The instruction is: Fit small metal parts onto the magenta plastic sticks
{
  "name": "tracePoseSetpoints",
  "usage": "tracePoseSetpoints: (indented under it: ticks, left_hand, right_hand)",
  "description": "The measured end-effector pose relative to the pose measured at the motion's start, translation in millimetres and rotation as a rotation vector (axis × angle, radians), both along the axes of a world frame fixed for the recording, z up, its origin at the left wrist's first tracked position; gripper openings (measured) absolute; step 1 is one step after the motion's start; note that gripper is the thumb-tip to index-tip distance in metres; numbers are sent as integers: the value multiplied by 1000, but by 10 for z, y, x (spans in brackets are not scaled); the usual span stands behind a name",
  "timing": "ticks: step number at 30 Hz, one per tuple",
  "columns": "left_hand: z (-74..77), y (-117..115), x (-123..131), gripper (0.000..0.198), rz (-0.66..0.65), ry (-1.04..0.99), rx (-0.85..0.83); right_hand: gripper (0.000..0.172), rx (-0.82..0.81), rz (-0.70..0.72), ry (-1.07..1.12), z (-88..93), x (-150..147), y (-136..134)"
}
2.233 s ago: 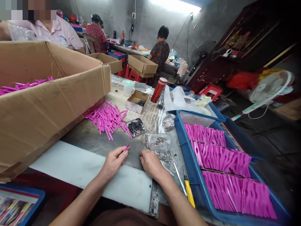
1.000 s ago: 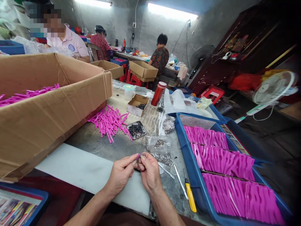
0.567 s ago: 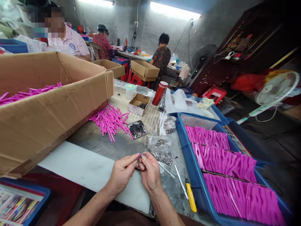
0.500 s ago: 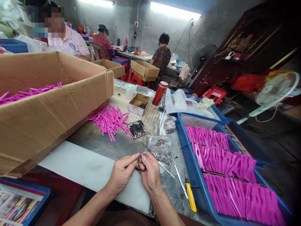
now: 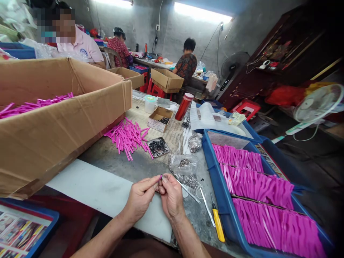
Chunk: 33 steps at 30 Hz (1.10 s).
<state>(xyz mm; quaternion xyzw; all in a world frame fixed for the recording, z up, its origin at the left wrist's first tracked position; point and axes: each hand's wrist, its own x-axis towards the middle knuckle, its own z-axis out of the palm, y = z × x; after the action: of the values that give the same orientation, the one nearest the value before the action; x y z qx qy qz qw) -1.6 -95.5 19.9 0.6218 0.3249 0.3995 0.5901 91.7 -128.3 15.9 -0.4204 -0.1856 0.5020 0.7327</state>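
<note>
My left hand (image 5: 141, 199) pinches a small magenta strip (image 5: 160, 177), most of which the fingers cover. My right hand (image 5: 172, 195) is closed at the strip's other end, fingertips touching it; any small part in those fingers is hidden. Both hands meet above the edge of a white sheet (image 5: 107, 193). Beyond them lie a pile of magenta strips (image 5: 127, 136) and a small tray of black parts (image 5: 158, 147). A plastic bag of small metal pieces (image 5: 185, 172) lies just past my right hand.
At left stands a large cardboard box (image 5: 67, 118); at right, a blue crate (image 5: 215, 186) holds rows of magenta pieces. A yellow-handled screwdriver (image 5: 219, 225) and white-handled tool (image 5: 206, 208) lie beside it. A red flask (image 5: 184, 106) stands farther back. Several people sit beyond.
The view has shifted very slightly. Both hands keep the same pinch on the strip, with barely any visible finger movement.
</note>
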Motion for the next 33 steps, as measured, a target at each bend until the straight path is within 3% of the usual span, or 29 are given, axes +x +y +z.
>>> tracePoseSetpoints:
  ticks: [10,17,28,33]
  left_hand:
    - [-17,8,13,28,6,-13,-41]
    - [-27,3,3,29,8,9,-25]
    - [-6,-22,38,28,21,-12,-73]
    - [7,-30,40,30,40,-15,-125]
  right_hand:
    - [18,-20,-41,-332,-154,57,-31]
    - [9,11,-29,-328,-94,83,-18]
    - [23,-36,-1,-459,-79,102,-61]
    - [20,-59,-49,-450,-81,94,-45]
